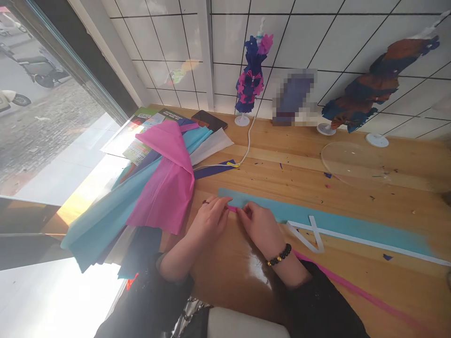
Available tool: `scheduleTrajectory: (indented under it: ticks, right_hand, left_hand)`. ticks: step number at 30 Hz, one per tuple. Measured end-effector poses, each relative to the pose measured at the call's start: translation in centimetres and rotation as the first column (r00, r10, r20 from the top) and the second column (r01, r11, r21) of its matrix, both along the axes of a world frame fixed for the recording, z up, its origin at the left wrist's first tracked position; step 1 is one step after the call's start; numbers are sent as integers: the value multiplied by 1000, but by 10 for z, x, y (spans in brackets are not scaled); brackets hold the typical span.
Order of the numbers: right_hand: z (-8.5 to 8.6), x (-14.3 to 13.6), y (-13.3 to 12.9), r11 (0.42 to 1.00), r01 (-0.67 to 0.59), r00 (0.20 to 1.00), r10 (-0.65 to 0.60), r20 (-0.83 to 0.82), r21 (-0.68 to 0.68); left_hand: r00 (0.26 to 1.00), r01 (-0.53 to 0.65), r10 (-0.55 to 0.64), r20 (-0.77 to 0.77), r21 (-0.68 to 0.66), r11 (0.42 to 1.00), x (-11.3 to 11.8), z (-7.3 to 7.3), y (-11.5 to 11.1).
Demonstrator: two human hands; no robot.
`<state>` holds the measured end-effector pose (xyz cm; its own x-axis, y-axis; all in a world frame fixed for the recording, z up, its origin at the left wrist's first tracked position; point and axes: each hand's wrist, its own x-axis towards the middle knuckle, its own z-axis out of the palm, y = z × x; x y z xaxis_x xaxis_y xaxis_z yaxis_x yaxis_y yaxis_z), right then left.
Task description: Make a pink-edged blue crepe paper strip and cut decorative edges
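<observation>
A narrow pink paper strip [233, 209] is stretched between my two hands, over the near edge of a light blue paper strip. My left hand [213, 216] pinches one end of it between thumb and fingers. Just to the right, my right hand [260, 226] grips the same strip, its fingertips a short gap from the left ones. A longer pink length trails out from beneath my right forearm toward the lower right. The light blue strip [352, 226] lies flat behind my hands, with thin white strips [315, 234] along its near edge.
Folded pink crepe paper [162, 188] and light blue sheets [102, 218] are heaped at the left, near a phone [210, 121]. Dressed paper figures [251, 80] stand along the tiled wall. A clear round disc [355, 162] and paper scraps lie at the right.
</observation>
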<state>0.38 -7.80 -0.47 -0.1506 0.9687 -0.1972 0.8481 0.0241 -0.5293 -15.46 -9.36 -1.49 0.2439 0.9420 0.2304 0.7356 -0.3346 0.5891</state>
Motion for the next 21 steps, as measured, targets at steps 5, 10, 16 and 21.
scheduleTrajectory:
  ticks: [5,10,16,21]
  right_hand:
    - [0,1,3,1000,9,1000,-9,-11,-14]
    - [6,7,-1,993,32,981,-52,-186,-110]
    - [15,16,-5,980,48,909,-122,-398,-192]
    - [21,33,-1,978,79,888,-158,-432,-195]
  left_hand:
    - [993,67,-74,-97,-71,995,4,-2,3]
    - [984,70,-85,-160,-97,993,6,-2,4]
    - [983,57,-77,-166,-121,991,7,1,3]
    - [985,50,-68,-162,-113,992,7,0,3]
